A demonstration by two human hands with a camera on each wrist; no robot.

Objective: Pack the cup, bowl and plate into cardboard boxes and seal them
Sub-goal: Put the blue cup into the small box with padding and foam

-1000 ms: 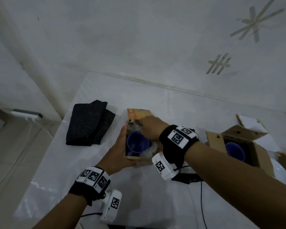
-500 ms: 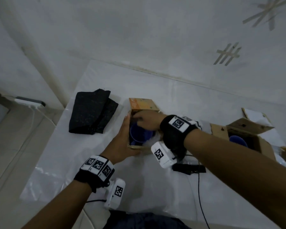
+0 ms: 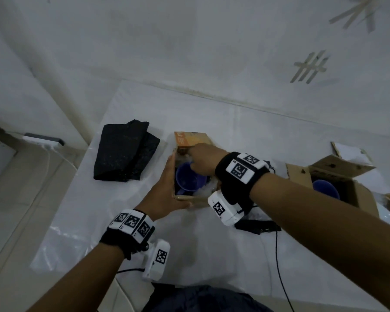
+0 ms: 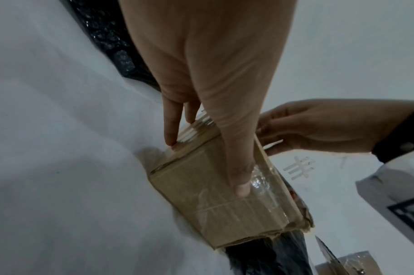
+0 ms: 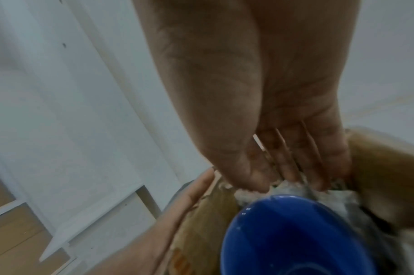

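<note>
The blue cup stands inside the small cardboard box in the middle of the white table. The left hand lies against the box, straight fingers flat on its left wall, thumb on the near wall. The right hand reaches in at the far side — its straight fingers press white padding beside the cup. Black bubble wrap lies further left.

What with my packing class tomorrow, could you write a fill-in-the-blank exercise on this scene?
The cup in the small cardboard box is coloured ____.
The left hand steadies that box while the right hand pushes white padding beside the ____.
Black bubble wrap lies to that box's ____.
Missing words: blue; cup; left.
</note>
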